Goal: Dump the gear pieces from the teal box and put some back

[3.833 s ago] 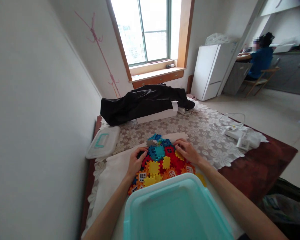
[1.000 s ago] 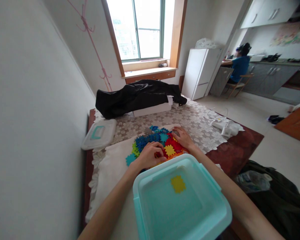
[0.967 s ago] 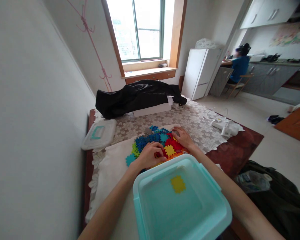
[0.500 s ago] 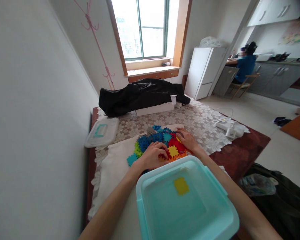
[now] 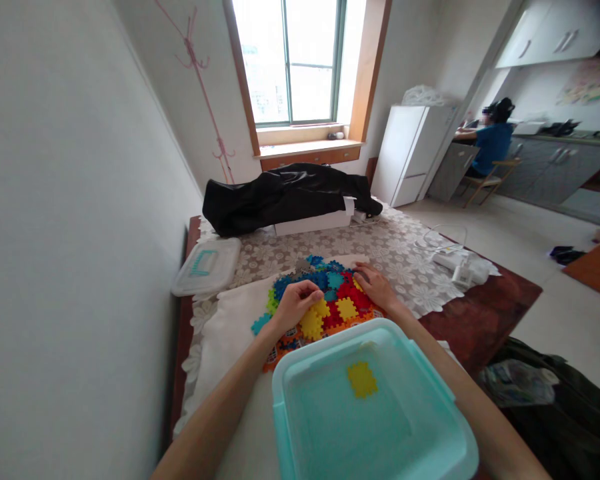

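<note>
A heap of coloured interlocking plastic tiles (image 5: 336,308) lies on a white cloth (image 5: 225,333) spread over the table. My left hand (image 5: 295,303) rests on the heap's left side with its fingers curled over blue and yellow tiles; what they grip is hidden. My right hand (image 5: 377,285) lies on the right side of the heap, fingers stretched over red tiles. Close in front of me stands a turquoise plastic bin (image 5: 285,373) with one yellow tile (image 5: 363,379) on its bottom.
A white lid with a teal handle (image 5: 206,267) lies by the wall. A black bag (image 5: 290,200) on a white box (image 5: 310,225) sits at the table's far end. Chargers and cables (image 5: 455,263) lie at right. A person (image 5: 493,140) sits beyond a white fridge (image 5: 410,153).
A yellow tile has landed in the bin since the earliest frame. My left hand has shifted from the heap's near edge by the bin to its left side. My right hand has stayed put.
</note>
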